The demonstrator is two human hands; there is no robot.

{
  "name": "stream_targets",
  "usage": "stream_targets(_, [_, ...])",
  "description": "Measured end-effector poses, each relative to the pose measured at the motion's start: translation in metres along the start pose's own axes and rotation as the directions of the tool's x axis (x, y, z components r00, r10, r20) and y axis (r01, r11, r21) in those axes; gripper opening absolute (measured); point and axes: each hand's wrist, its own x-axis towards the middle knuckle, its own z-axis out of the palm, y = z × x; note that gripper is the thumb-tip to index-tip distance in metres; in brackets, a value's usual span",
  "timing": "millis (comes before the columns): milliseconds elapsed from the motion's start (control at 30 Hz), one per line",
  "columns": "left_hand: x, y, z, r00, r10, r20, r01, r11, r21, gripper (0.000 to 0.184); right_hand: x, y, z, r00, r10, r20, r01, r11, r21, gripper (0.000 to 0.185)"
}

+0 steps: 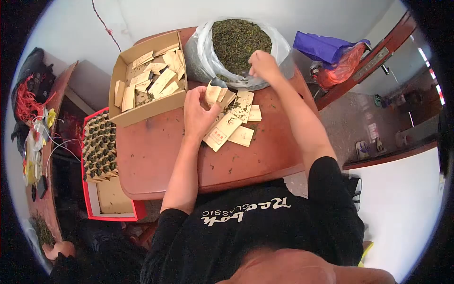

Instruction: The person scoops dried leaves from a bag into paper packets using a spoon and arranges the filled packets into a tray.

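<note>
A small paper packet [216,92] with a dark inner lining stands open at its top in my left hand [199,111], whose thumb and fingers close round it. My right hand [264,65] is at the front right edge of a clear plastic bag [202,49] full of dark green dried leaves [241,42]. Its fingers are curled together, and what they hold is too small to make out. Below my left hand, several flat paper packets [224,130] lie overlapping on the red-brown table [265,161], with leaf bits scattered over them.
A cardboard box [149,107] of packets stands at the table's left. Lower left, a red box [88,189] holds rows of filled packets. Blue and red bags [324,47] lie at the right. Another person's hand [61,249] shows at the bottom left, near more leaves.
</note>
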Motion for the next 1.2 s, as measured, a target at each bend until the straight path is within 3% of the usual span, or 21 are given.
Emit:
stream_targets(100, [0.000,0.005,-0.002,0.999,-0.038,0.018,0.038,0.999,-0.006,0.042,-0.006,-0.016,0.018,0.986,0.158,-0.062,-0.124,0.921,0.369,0.028])
stream_targets(167, [0.001,0.016,-0.006,0.993,-0.108,0.040,0.109,0.994,-0.018,0.041,-0.004,-0.014,0.021,0.980,0.187,-0.071,-0.138,0.890,0.434,0.028])
stream_targets(467, [0.002,0.004,-0.001,0.997,-0.068,0.019,0.069,0.997,-0.027,0.041,-0.002,-0.005,-0.003,0.964,0.266,-0.008,-0.186,0.695,0.695,0.024])
stream_targets(600, [0.002,0.003,-0.001,0.997,-0.078,0.020,0.078,0.997,-0.012,0.043,-0.013,-0.012,-0.019,0.978,0.206,0.042,-0.159,0.591,0.791,0.022])
stream_targets(700, [0.001,0.000,0.000,0.997,-0.076,0.025,0.076,0.997,0.013,0.043,-0.023,-0.025,-0.027,0.987,0.134,0.084,-0.148,0.593,0.791,0.022])
stream_targets(900, [0.001,0.000,0.000,0.997,-0.066,0.026,0.066,0.998,-0.001,0.044,-0.048,-0.071,-0.024,0.992,0.061,0.106,-0.118,0.705,0.699,0.020])
stream_targets(1033, [0.001,-0.003,0.000,0.999,-0.040,0.026,0.041,0.999,-0.023,0.046,-0.065,-0.088,-0.002,0.965,-0.217,-0.144,0.258,0.880,0.399,0.022])
stream_targets(1067, [0.001,-0.004,0.001,0.999,-0.041,0.034,0.042,0.999,-0.028,0.046,-0.075,-0.096,-0.004,0.959,-0.265,-0.103,0.284,0.909,0.305,0.020])
stream_targets(1167, [0.000,-0.002,-0.001,0.995,-0.090,0.050,0.091,0.996,-0.020,0.046,-0.085,-0.095,0.006,0.778,-0.599,-0.188,0.601,0.797,-0.053,0.018])
stream_targets(1200, [0.000,-0.001,-0.002,0.996,-0.078,0.046,0.079,0.997,-0.021,0.046,-0.085,-0.094,0.005,0.729,-0.653,-0.205,0.636,0.757,-0.148,0.019])
